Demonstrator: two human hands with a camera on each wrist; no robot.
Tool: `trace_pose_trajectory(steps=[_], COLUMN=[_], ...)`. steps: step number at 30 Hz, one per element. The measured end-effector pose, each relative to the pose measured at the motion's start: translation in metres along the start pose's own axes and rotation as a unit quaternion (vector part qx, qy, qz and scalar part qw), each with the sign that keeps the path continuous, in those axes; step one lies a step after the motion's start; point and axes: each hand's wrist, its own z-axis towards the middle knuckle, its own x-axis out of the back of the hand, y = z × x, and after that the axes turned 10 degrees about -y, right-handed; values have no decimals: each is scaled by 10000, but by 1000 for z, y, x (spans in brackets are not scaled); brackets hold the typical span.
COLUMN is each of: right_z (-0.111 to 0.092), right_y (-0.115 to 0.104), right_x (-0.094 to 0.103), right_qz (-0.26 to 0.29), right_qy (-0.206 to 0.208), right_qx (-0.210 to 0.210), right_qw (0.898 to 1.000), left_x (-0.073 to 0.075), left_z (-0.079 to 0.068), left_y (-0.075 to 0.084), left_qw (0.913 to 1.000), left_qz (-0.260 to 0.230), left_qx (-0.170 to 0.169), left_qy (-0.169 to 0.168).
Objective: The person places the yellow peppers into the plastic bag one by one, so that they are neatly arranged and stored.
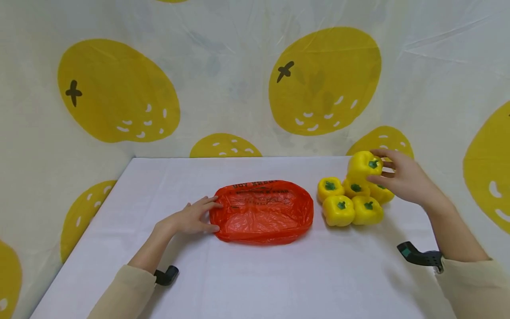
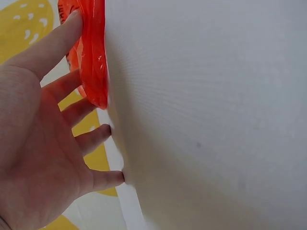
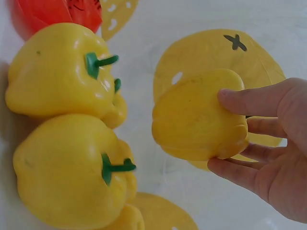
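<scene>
A yellow bell pepper with a green stem point(image 1: 361, 166) is held in my right hand point(image 1: 406, 177), raised over the others. The right wrist view shows thumb and fingers pinching this bell pepper point(image 3: 199, 115) at its side. Below it, several more yellow bell peppers point(image 1: 338, 211) sit close together on the table. To their left lies a red plastic bag point(image 1: 260, 212) with dark printing, its mouth spread wide. My left hand point(image 1: 193, 217) touches the bag's left edge, its fingers spread. In the left wrist view, the thumb lies against the red plastic point(image 2: 93, 52).
A white cloth covers the table point(image 1: 255, 279). Behind it hangs a pale curtain point(image 1: 223, 88) printed with large yellow fruit. Each wrist wears a dark device, such as the one on the right wrist point(image 1: 420, 255).
</scene>
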Motion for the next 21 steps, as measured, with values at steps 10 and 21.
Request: trace_pose_trajectory(steps=[10,21], right_z=[16,31], right_y=[-23,-46], right_x=[-23,-48], right_qz=[117,84], right_qy=[81,-169], right_qx=[270,586], right_qw=[9995,9981], left_x=[2,4], left_z=[-2,-1], left_y=[2,5], left_qw=[10000,10000], left_qz=[18,28], left_qx=[-10,49], left_qy=[45,-44])
